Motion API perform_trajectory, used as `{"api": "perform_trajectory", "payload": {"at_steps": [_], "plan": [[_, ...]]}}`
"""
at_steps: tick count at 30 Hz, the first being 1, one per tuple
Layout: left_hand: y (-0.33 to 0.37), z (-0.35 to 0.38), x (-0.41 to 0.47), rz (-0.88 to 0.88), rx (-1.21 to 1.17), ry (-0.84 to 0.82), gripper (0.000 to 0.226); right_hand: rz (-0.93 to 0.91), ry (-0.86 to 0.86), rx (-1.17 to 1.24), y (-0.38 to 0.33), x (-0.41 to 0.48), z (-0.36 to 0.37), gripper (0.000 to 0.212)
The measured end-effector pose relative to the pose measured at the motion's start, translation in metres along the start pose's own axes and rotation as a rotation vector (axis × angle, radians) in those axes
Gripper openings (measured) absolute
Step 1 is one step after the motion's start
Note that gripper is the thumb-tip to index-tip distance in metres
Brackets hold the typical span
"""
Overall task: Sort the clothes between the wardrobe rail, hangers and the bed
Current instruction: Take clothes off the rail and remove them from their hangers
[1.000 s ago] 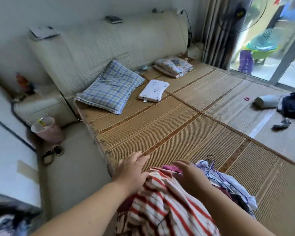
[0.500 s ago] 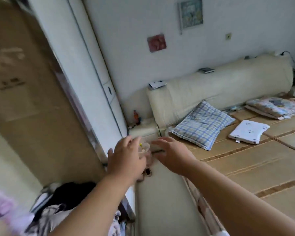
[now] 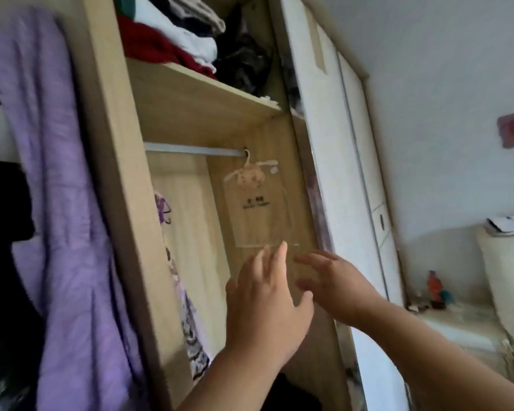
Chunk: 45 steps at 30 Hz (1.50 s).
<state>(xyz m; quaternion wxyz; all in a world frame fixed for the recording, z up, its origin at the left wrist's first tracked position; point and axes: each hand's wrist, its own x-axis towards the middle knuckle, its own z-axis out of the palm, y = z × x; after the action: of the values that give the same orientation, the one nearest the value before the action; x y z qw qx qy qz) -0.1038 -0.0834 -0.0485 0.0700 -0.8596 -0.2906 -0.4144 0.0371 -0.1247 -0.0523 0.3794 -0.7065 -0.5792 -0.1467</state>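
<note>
Purple cloth (image 3: 57,203) hangs over the left panel of the wardrobe (image 3: 113,173), and a white sliding door (image 3: 333,143) flanks the opening on the right. Above the metal rail (image 3: 190,150), folded clothes (image 3: 175,37) in red, white and dark crowd the shelf (image 3: 202,93). One pale hanger (image 3: 247,158) carrying a clear plastic bag (image 3: 258,215) hangs at the rail's right end. I have the left hand (image 3: 264,307) and right hand (image 3: 336,283) raised just below that bag, fingers spread, gripping nothing.

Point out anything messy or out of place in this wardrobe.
The clothes on the top shelf are a jumbled, unfolded heap. The rail shows only a clear bag on a small hanger, while a purple garment hangs outside the side panel.
</note>
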Motion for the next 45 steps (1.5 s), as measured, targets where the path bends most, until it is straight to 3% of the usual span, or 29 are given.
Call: {"api": "perform_trajectory", "payload": {"at_steps": [8, 17, 26, 35, 38, 45], "plan": [[-0.018, -0.075, 0.047, -0.04, 0.537, 0.308, 0.069, -0.346, -0.098, 0.174, -0.033, 0.11, 0.017, 0.044], [-0.045, -0.143, 0.098, -0.159, 1.008, 0.393, 0.074, -0.398, -0.192, 0.451, -0.109, 0.219, 0.054, 0.049], [-0.061, -0.139, 0.112, -0.228, 0.869, 0.717, 0.08, -0.264, -0.325, 0.79, -0.145, 0.288, 0.087, 0.06], [-0.059, -0.134, 0.113, -0.233, 0.817, 0.75, 0.076, -0.264, -0.4, 0.586, -0.149, 0.322, 0.088, 0.029], [-0.064, -0.135, 0.114, -0.242, 0.755, 0.733, 0.077, -0.254, -0.333, 0.564, -0.153, 0.329, 0.088, 0.033], [-0.056, -0.137, 0.113, -0.273, 0.857, 0.735, 0.079, -0.168, -0.143, 0.545, -0.14, 0.343, 0.076, 0.028]]}}
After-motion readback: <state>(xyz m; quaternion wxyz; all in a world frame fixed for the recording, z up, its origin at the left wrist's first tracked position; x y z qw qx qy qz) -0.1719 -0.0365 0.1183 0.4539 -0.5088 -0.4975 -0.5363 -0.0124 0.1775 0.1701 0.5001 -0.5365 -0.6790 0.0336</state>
